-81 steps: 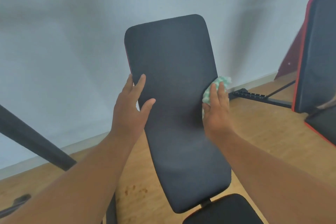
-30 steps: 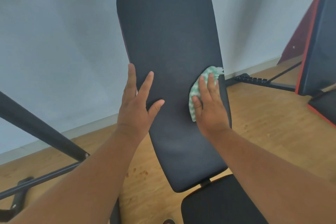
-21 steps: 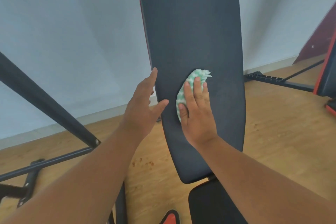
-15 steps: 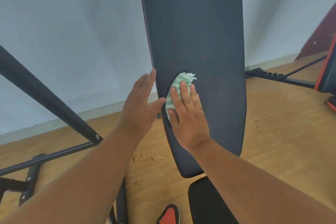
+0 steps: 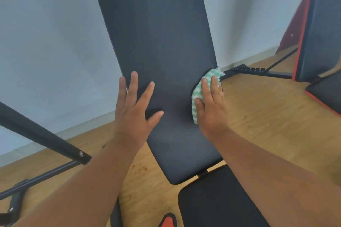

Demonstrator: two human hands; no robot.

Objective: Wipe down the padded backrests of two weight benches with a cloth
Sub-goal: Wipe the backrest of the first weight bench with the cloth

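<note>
The light was soft and even, daylight-like, with no glare. Broad faint shadows fell on the wall (image 5: pixel 46 33) behind the backrest (image 5: pixel 156 51). My left hand (image 5: pixel 132 114) cast a small dark shadow on the padding beneath it. The wide lens bowed straight lines toward the edges, and my forearms near the bottom looked smeared and soft.
</note>
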